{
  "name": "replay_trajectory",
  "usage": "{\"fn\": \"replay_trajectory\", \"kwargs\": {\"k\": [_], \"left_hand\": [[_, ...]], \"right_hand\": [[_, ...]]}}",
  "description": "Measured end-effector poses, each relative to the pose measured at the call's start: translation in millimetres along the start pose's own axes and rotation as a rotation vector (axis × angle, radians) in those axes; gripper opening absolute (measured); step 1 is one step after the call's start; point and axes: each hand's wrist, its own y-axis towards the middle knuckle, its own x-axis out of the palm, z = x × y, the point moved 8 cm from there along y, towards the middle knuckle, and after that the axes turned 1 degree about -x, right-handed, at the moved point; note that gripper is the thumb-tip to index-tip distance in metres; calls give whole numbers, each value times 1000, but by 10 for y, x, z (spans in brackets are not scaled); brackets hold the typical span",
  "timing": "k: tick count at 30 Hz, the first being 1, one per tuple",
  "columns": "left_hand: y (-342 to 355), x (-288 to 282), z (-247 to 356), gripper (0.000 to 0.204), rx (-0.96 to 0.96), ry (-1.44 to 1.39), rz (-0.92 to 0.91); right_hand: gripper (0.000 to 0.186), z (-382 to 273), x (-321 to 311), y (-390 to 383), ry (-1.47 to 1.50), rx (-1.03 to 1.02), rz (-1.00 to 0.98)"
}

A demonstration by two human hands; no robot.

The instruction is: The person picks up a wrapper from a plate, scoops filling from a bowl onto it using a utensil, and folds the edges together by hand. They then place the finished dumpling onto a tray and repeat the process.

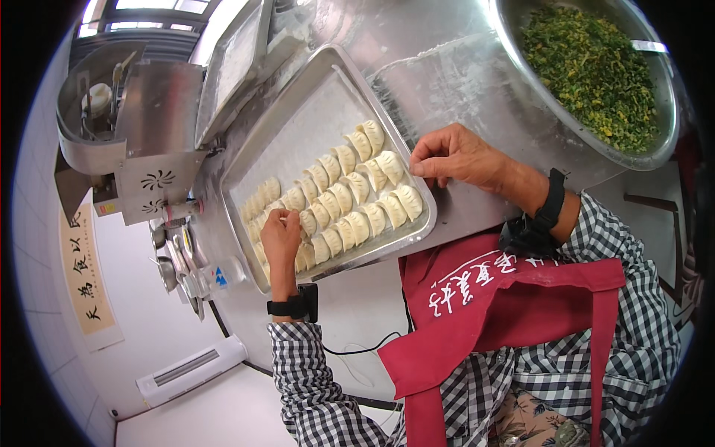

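Pale pleated dumplings in rows on tray

So the bare left hand covers some of the pale, crescent-shaped dumplings, and honestly I can't tell whether it's pinching one. Same deal with the bare right hand, curled so the palm's hidden. Top edge also chops off the big round shiny steel bowl

The dumplings are pale cream, the tray silver-grey. At far right, green filling flecked yellow fills a silver bowl. Near, a burgundy apron bears white lettering; the sleeves are black-and-white check.
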Motion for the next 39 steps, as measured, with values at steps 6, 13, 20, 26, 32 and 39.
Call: {"fn": "replay_trajectory", "kwargs": {"k": [6, 13, 20, 26, 32, 39], "left_hand": [[85, 55, -89, 26, 71, 84, 49], [100, 77, -136, 24, 76, -9, 51], [73, 101, -90, 23, 80, -99, 51], [67, 115, -64, 24, 94, -105, 28], [33, 107, -36, 26, 98, -199, -27], [-97, -5, -96, 26, -79, -336, -54]], "right_hand": [[10, -14, 0, -4, -19, -1, -4], [9, -8, 5, 1, -11, -1, -5], [9, -8, 7, 5, -7, 1, -6], [10, 4, -7, 5, -22, 8, -21], [9, -3, 2, 10, -11, -5, -7], [10, -6, -5, 4, -9, -6, -4]]}}
